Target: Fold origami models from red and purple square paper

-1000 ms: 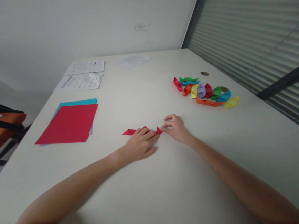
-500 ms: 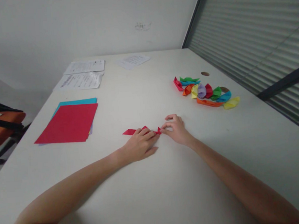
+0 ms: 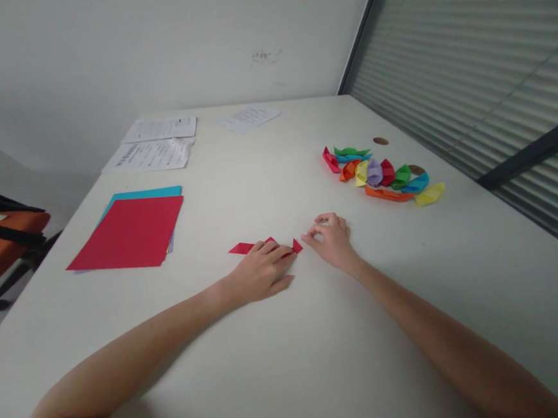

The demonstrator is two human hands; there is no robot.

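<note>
A strip of folded red paper (image 3: 241,248) lies flat on the table in front of me, with pointed ends. My left hand (image 3: 262,269) rests across its middle, fingers stretched out and pressing it down, thumb apart on the table. That hand hides most of the strip, but a small folded tip (image 3: 297,246) sticks out past the fingertips on the right. Just right of this tip, and apart from it, is my right hand (image 3: 332,240). Its thumb and index finger come together in a pinch, with nothing visible between them.
A stack of square paper, a red sheet (image 3: 129,233) on top of a blue one (image 3: 147,193), lies at the left. Several colourful folded paper pieces (image 3: 375,172) sit at the right. Printed sheets (image 3: 152,154) lie at the back left. Blinds (image 3: 489,57) border the right side.
My right hand has let go of the red paper's right tip and moved slightly right. My left hand has stayed on the strip.
</note>
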